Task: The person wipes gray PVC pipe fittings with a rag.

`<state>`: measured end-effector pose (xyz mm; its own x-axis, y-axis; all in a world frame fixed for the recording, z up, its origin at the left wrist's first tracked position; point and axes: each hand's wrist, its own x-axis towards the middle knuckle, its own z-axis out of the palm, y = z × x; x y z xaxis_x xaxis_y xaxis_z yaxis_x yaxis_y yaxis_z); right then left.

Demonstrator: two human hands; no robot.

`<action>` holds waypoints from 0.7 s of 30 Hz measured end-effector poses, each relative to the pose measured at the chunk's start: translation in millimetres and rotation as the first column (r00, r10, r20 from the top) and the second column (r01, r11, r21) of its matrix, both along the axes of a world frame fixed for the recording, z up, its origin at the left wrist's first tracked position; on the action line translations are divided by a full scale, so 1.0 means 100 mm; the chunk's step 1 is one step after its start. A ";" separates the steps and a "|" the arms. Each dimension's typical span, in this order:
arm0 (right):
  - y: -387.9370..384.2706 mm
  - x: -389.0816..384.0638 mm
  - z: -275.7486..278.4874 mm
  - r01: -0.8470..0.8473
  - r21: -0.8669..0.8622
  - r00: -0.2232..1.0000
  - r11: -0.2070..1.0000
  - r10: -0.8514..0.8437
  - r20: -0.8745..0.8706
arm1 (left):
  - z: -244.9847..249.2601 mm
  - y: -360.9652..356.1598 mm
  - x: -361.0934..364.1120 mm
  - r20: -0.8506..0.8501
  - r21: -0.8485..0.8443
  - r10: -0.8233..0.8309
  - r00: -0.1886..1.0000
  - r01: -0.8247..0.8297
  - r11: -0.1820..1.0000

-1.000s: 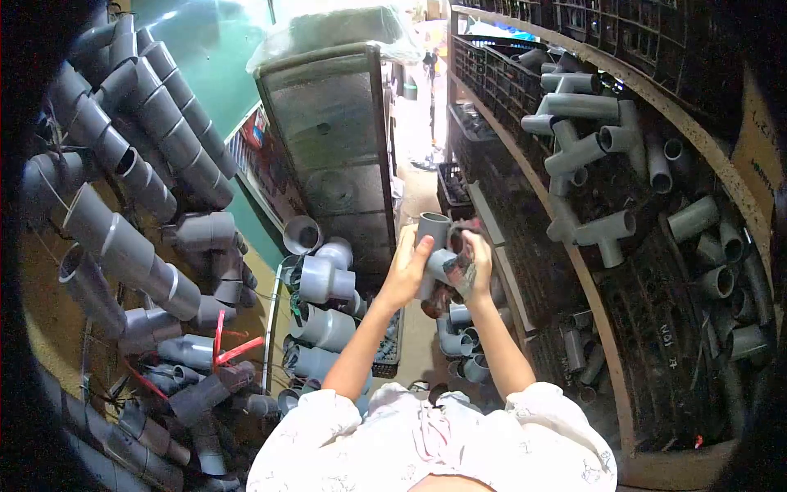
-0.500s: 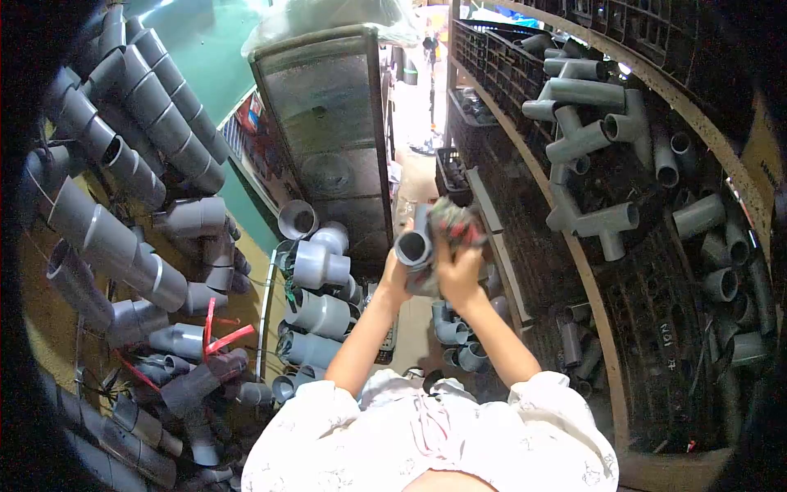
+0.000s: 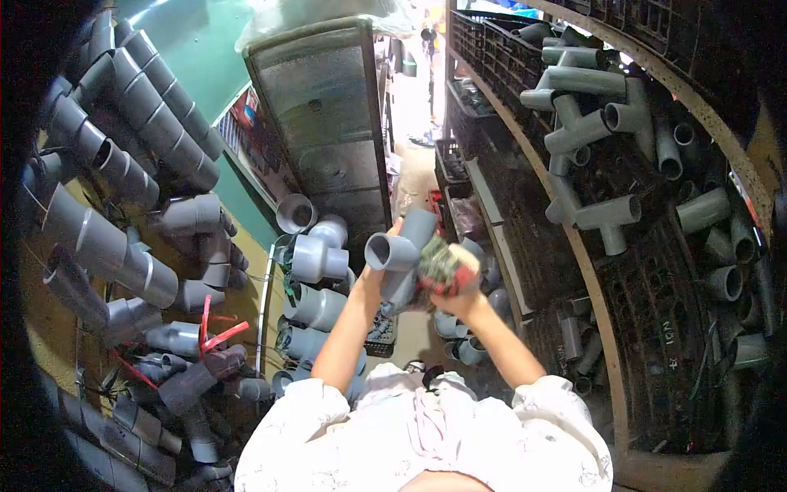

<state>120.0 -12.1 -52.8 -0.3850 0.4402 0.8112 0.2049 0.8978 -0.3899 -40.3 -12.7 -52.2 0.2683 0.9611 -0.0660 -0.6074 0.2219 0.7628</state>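
Observation:
A grey pipe tee (image 3: pixel 402 248) is held up in front of my chest, one round opening facing me. My left hand (image 3: pixel 373 275) grips it from the left side, with the fingers mostly behind it. On the right, my right hand (image 3: pixel 461 287) is closed on a crumpled green and red patterned cloth (image 3: pixel 445 269), which lies against the lower right side of the tee. The hand and cloth are somewhat blurred.
Strings of grey pipe fittings (image 3: pixel 152 102) hang on the left wall. A dark-framed cabinet (image 3: pixel 316 123) stands ahead, with stacked fittings (image 3: pixel 316 307) beside it. Black crates (image 3: pixel 656 328) and more tees (image 3: pixel 594 80) line the right shelves.
The tee has moved left and turned, so its opening now points more to the left. My right hand and the cloth have moved down along it.

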 end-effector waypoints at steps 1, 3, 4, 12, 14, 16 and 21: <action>0.06 -0.01 0.06 0.016 -0.058 0.995 0.998 -0.021 -0.099 | -0.11 0.02 0.00 0.071 -0.050 -0.009 0.997 0.012 0.999; 0.15 -0.01 0.29 0.172 -0.021 0.977 0.985 -0.173 -0.128 | -0.18 0.03 0.06 0.210 -0.141 -0.016 0.978 0.047 0.989; 0.12 -0.03 0.30 0.124 0.017 0.985 0.992 -0.121 -0.121 | -0.13 0.00 0.13 0.232 -0.097 0.022 0.973 0.001 0.995; -0.03 0.07 0.23 0.041 0.230 0.992 0.972 -0.066 0.103 | -0.23 -0.16 0.21 0.293 0.007 0.021 0.956 -0.024 1.000; -0.03 0.01 0.41 0.195 0.197 0.971 0.961 -0.218 0.099 | -0.33 -0.07 0.21 0.400 0.307 -0.219 0.890 0.095 0.947; -0.12 -0.08 0.46 0.293 0.133 0.946 0.947 -0.307 0.107 | -0.24 -0.13 0.27 0.426 0.105 -0.053 0.903 0.009 0.994; -0.30 -0.09 0.33 0.122 0.151 0.965 0.981 -0.152 0.212 | -0.24 -0.01 0.17 0.399 0.113 -0.190 0.897 0.158 0.981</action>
<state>110.7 -42.5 -20.1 -0.5051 0.3933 0.7682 0.3967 0.8963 -0.1980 -22.8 -13.6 -75.8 0.4195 0.8942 0.1561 -0.8248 0.3037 0.4768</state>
